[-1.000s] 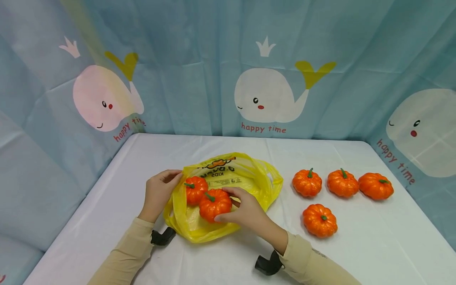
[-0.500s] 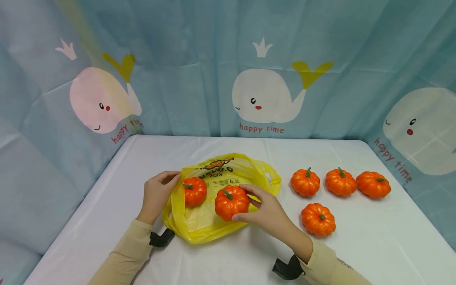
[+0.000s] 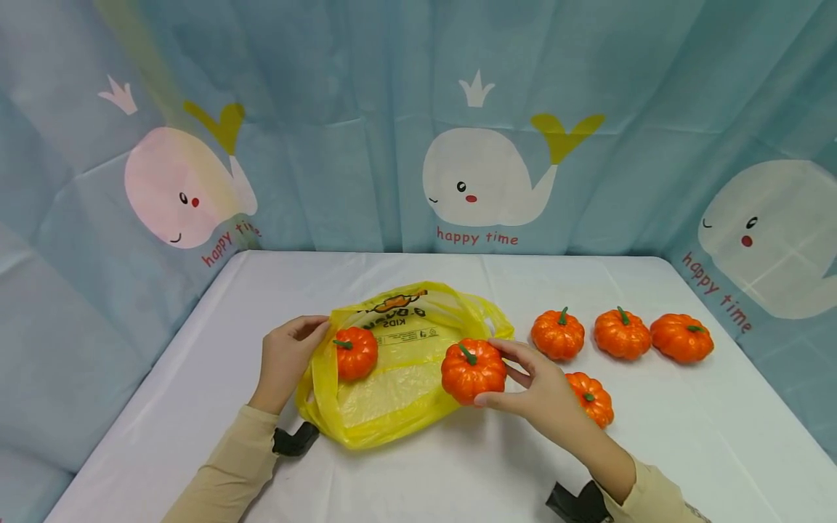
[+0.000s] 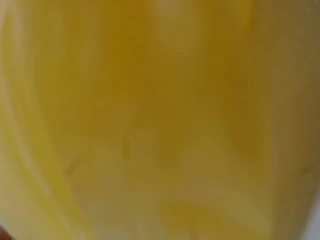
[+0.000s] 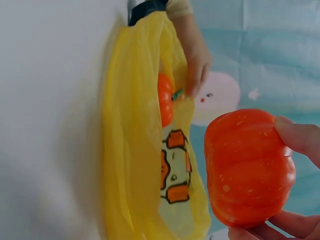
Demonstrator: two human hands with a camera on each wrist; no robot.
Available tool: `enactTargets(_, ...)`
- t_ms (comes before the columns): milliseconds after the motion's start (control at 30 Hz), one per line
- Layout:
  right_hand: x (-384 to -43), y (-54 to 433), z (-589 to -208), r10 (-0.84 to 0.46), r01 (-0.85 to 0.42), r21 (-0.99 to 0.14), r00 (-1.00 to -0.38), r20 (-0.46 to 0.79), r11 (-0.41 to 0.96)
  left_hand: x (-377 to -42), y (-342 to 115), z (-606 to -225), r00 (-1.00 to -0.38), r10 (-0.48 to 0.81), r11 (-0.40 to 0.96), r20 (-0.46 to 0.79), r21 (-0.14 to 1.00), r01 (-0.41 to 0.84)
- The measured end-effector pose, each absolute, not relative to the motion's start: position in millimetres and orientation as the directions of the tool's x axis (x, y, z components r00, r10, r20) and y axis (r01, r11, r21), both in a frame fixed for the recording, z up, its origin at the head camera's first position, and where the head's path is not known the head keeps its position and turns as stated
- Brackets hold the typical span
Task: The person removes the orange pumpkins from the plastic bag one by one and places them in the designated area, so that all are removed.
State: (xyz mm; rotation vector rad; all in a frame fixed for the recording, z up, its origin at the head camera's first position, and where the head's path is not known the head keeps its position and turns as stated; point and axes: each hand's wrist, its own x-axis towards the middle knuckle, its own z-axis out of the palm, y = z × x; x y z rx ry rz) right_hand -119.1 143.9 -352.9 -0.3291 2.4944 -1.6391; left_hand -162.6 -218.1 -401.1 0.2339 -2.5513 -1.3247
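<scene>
My right hand (image 3: 546,388) grips a small orange pumpkin (image 3: 474,372) with a green stem, held up at the right edge of a yellow plastic bag (image 3: 405,385). In the right wrist view that pumpkin (image 5: 250,167) sits between thumb and fingers, apart from the bag. The left hand (image 3: 290,359) pinches the left rim of the bag, which lies with its mouth open. Inside, by that hand, rests another pumpkin (image 3: 357,353). Yellow plastic (image 4: 160,120) fills the left wrist view, blurred.
On the white table (image 3: 680,443) to the right, three pumpkins stand in a row: one left (image 3: 558,335), one middle (image 3: 622,333), one right (image 3: 682,338). A further pumpkin (image 3: 591,399) lies nearer, partly behind my right hand. A blue whale-print curtain (image 3: 366,181) surrounds the table.
My right hand has lifted the pumpkin from inside the bag and carried it rightward to the bag's right edge. The left hand keeps its place on the rim.
</scene>
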Motion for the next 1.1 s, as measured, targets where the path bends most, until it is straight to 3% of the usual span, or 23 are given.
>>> enactTargets(667,-111.6,192.2,-345.8,-0.107,-0.012,-0.892,-0.993,-0.041,0.453,-162.4,-218.5,-402.6,-0.953,-0.265,0.564,0.145,0.825,-0.031)
enactTargets(1100,-111.0,227.7,-350.1,0.015,0.152,-0.849,-0.986,-0.168,0.507,-162.0,-218.3,-401.0,-0.955,-0.267,0.552,0.128,0.832,-0.043)
